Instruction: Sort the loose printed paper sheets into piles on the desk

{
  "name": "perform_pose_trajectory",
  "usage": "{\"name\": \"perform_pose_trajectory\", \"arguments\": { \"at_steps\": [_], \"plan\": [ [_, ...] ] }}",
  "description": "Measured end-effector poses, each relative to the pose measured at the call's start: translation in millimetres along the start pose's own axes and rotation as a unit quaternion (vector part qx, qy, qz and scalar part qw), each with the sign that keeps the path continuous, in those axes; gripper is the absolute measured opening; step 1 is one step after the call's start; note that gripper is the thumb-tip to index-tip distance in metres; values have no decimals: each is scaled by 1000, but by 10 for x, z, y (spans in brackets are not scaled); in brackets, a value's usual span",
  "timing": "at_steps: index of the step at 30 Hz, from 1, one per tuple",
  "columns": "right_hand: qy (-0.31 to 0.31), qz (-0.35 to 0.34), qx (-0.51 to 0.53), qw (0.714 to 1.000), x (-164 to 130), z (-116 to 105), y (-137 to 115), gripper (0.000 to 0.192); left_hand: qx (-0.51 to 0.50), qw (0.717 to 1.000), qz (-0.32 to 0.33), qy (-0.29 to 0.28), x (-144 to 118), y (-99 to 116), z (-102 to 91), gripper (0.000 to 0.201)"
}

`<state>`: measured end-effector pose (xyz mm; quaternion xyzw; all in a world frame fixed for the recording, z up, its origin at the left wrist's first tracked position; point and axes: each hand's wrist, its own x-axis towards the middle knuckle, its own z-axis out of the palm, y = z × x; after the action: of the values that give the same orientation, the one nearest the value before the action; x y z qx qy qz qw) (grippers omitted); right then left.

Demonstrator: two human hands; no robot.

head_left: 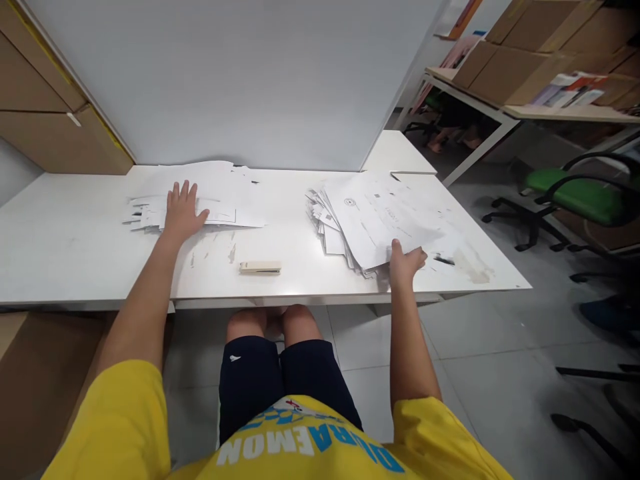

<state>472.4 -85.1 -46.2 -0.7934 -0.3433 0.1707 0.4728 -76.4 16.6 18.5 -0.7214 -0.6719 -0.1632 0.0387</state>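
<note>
Fingers spread, my left hand (183, 210) lies flat on a loose stack of white papers (220, 180) on the left part of the table. My right hand (406, 261) is at the near right corner of a second, messier pile of papers (370, 213). Its thumb rests over the top sheet's edge, and the other fingers curl at the sheet's side, partly hidden. That top sheet carries printed marks and a round stamp-like figure. Between the two piles, nearer the front edge, lies a cream-coloured stapler (261, 267), touched by neither hand.
A white panel (240, 80) stands upright along the back of the white table (75, 247). Cardboard boxes (60, 127) are stacked at the left. Off to the right are a green chair (575, 193) and another desk (565, 113) bearing boxes, with a person's feet (440, 141) beyond.
</note>
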Motion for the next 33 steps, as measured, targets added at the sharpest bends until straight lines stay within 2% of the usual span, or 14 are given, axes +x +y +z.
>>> {"name": "perform_pose_trajectory", "arguments": {
  "at_steps": [3, 6, 9, 12, 16, 18, 20, 23, 25, 28, 30, 31, 32, 33],
  "plan": [
    [123, 65, -28, 990, -137, -46, 87, 88, 23, 995, 2, -99, 295, -215, -17, 107],
    [195, 38, -27, 980, -297, -172, 283, 77, 44, 986, -8, -159, 465, -310, -51, 116],
    [231, 1, -42, 972, -469, -345, 540, 67, 75, 986, 9, -150, 498, -319, -87, 103],
    [226, 0, -39, 973, -643, -498, 749, 61, 77, 987, 45, -132, 469, -304, -109, 79],
    [222, 14, -8, 975, -845, -617, 883, 57, 76, 987, 75, -121, 437, -239, -166, 55],
    [224, 16, 10, 974, -903, -668, 902, 56, 90, 988, 75, -102, 401, -124, -227, 50],
    [236, 16, 32, 971, -910, -738, 900, 54, 96, 992, 72, -43, 326, 80, -303, 49],
    [272, 11, 56, 961, -845, -864, 854, 44, 84, 991, 88, 64, 121, 521, -397, 46],
    [279, 1, 80, 957, -810, -917, 783, 39, 80, 986, 111, 98, -72, 827, -415, 43],
    [257, -20, 156, 953, -886, -882, 614, 31, 74, 980, 131, 129, -429, 1160, -363, 39],
    [204, -28, 218, 954, -1041, -787, 479, 28, 51, 976, 132, 164, -716, 1277, -293, 34],
    [147, -25, 246, 958, -1141, -729, 409, 28, 36, 973, 135, 185, -878, 1317, -252, 32],
    [63, -15, 268, 961, -1247, -672, 341, 31, 20, 968, 142, 208, -1054, 1356, -209, 30],
    [-46, 4, 285, 957, -1352, -617, 274, 35, 5, 961, 152, 229, -1242, 1401, -165, 28]
  ]
}}
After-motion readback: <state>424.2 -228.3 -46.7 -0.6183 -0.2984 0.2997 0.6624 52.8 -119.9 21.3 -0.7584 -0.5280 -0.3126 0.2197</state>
